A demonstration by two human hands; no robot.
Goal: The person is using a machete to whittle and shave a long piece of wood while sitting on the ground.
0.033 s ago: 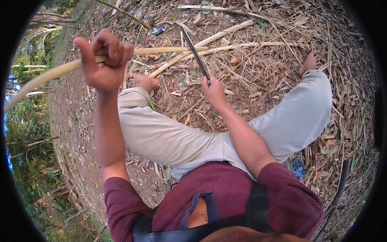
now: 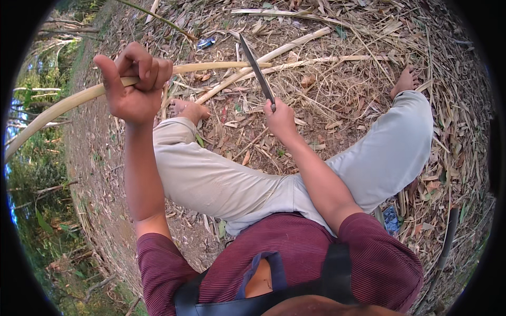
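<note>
My left hand (image 2: pixel 137 81), raised at the left with its thumb sticking up, has its fingers curled around a long pale peeled stick (image 2: pixel 66 105). The stick bends down to the left edge, and its thinner end runs right, over the ground. In my right hand (image 2: pixel 280 120), closed on the handle, is a knife (image 2: pixel 257 68) with a long dark blade. The blade slants up and left, and crosses the stick's right end in the picture; I cannot tell whether they touch. My fingers hide most of the knife's handle.
Between my bare feet, the left one (image 2: pixel 190 110) and the right one (image 2: pixel 405 81), lie another pale stick (image 2: pixel 279 50), a peeled strip (image 2: pixel 321 60), shavings and dry leaves. A blue wrapper (image 2: pixel 206 42) lies beyond. A dark stick (image 2: pixel 449 234) is at the right.
My left hand has shifted slightly down and left with the stick. The knife blade has turned a little, showing more of its flat side, and its tip sits slightly farther right.
</note>
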